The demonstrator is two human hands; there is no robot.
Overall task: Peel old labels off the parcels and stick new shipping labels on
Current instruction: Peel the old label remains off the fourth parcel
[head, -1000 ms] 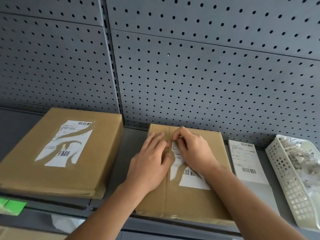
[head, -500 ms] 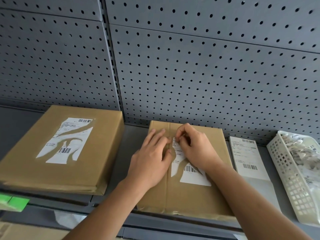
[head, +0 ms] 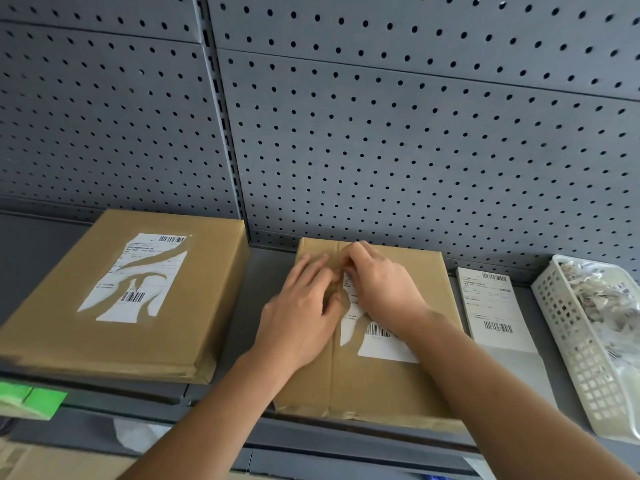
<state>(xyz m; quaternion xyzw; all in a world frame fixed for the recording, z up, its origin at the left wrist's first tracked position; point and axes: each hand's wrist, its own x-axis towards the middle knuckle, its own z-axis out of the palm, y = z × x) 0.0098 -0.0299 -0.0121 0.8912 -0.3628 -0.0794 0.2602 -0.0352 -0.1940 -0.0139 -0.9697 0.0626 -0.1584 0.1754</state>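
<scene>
Head view: centre parcel, mid-shelf. Right hand fingers pinch the top edge of its part-torn old label; left hand lies flat, fingers straight, steadying the box. Left parcel is likewise half-peeled. New labels lie unused beside the scrap basket, right end. Est. early: no relabelling done.

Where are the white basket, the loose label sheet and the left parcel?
basket point(head: 571, 348), head view, on its perforated side wall.
label sheet point(head: 491, 306), head view, on its printed middle.
left parcel point(head: 204, 306), head view, on bare cardboard near its right edge.
</scene>
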